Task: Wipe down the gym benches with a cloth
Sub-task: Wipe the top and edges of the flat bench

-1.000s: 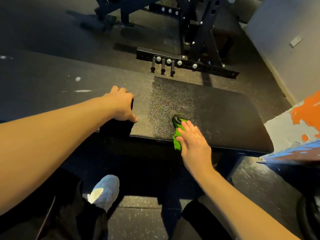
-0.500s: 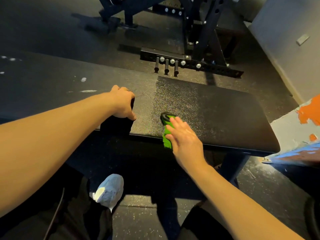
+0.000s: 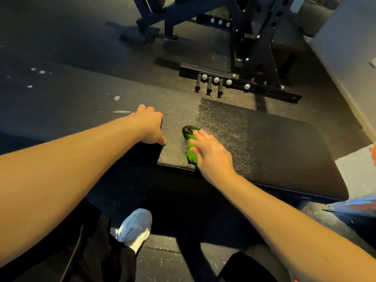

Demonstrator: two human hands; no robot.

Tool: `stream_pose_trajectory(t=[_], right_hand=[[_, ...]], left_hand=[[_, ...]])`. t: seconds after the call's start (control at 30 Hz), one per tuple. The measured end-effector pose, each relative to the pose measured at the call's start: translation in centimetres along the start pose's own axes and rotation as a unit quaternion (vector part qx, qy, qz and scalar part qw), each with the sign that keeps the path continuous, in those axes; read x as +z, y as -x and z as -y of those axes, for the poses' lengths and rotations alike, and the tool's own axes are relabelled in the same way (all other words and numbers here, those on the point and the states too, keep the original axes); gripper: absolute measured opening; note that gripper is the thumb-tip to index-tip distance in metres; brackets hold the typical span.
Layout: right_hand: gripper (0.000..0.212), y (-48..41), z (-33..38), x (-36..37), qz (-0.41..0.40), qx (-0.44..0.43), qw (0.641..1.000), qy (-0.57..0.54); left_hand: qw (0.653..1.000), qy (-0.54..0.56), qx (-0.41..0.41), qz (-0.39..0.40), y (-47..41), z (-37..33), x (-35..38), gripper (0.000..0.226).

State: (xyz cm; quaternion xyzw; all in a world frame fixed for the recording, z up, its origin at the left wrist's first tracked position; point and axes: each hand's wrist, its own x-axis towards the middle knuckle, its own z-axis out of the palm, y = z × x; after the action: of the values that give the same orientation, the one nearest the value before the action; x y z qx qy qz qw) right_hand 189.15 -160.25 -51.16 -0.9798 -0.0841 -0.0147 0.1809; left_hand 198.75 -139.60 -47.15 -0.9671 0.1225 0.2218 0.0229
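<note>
A black padded gym bench (image 3: 284, 155) runs across the view, its right pad showing a damp, shiny patch. A green cloth (image 3: 191, 154) lies on that pad near its front edge. My right hand (image 3: 212, 152) presses on the cloth with straight fingers and covers its right side. My left hand (image 3: 149, 127) sits just left of the cloth, fingers curled over the edge of the left pad at the gap between the pads. That left pad (image 3: 61, 110) has white specks and a streak on it.
A black steel rack (image 3: 250, 58) with pegs and bolts stands on the dark rubber floor right behind the bench. A pale wall (image 3: 341, 47) rises at the right, with a painted grey block (image 3: 358, 176) by the bench end. My light shoe (image 3: 135, 226) stands below the bench's front edge.
My right hand has slid the green cloth leftwards along the front of the pad, closer to my left hand. The left hand has stayed in place.
</note>
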Motion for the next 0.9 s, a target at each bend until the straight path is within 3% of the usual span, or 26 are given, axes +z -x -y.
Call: stream_pose_trajectory(t=[0.1, 0.23, 0.4, 0.53, 0.6, 0.77, 0.9], right_hand=[[0.042, -3.6, -0.8, -1.7, 0.021, 0.085, 0.996, 0.026], [0.047, -5.0, 0.3, -1.0, 0.005, 0.126, 0.991, 0.042], [0.043, -1.6, 1.4, 0.4, 0.046, -0.024, 0.999, -0.008], [0.070, -2.2, -1.0, -1.2, 0.134, -0.100, 0.986, 0.002], [0.069, -3.5, -2.2, -1.4, 0.146, -0.108, 0.983, 0.030], [0.053, -10.6, -4.2, -0.3, 0.082, -0.013, 0.995, 0.056], [0.046, -17.2, -4.5, 0.0, 0.084, 0.049, 0.992, 0.078]], left_hand=[[1.000, 0.012, -0.009, 0.000, 0.5, 0.2, 0.0, 0.094], [1.000, 0.022, -0.019, 0.000, 0.8, 0.8, 0.0, 0.094], [1.000, 0.022, -0.016, -0.005, 0.0, 1.4, -0.1, 0.096], [0.999, 0.032, -0.018, -0.006, -0.7, 1.1, -0.3, 0.097], [0.999, 0.036, -0.020, -0.007, -0.8, 1.0, -0.5, 0.099], [0.999, 0.042, -0.013, -0.008, -1.1, 1.5, -0.5, 0.101], [0.999, 0.049, -0.014, -0.013, -1.0, 1.6, -0.1, 0.103]])
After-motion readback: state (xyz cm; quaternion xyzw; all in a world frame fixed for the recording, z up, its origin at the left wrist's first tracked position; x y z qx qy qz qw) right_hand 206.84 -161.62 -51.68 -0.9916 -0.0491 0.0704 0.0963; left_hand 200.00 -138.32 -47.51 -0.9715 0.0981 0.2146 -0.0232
